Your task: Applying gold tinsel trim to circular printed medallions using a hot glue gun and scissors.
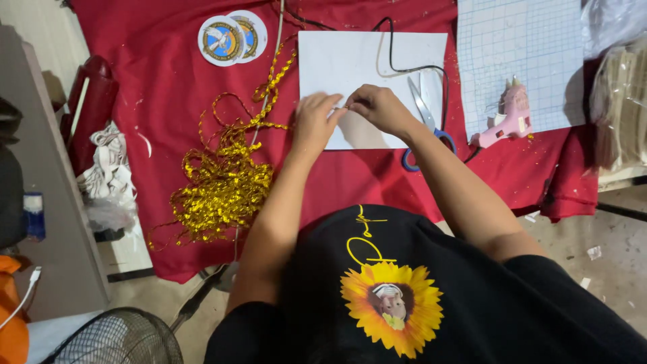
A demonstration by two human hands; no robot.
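Observation:
My left hand [315, 121] and my right hand [379, 108] meet over a white sheet of paper [367, 64] on a red cloth [168, 81]. Their fingertips pinch a small thin thing between them, too small to name. A tangled heap of gold ribbon [222, 185] lies left of my left arm, with one strand running up toward the paper's corner. Blue-handled scissors [426, 125] lie just right of my right hand, partly on the paper.
A pink glue gun [507, 118] rests on a white gridded mat [519, 54] at the right, its black cord looping over the paper. Two round stickers [230, 38] lie at the top. A fan [118, 340] stands bottom left. A stack of pale sheets [623, 108] sits far right.

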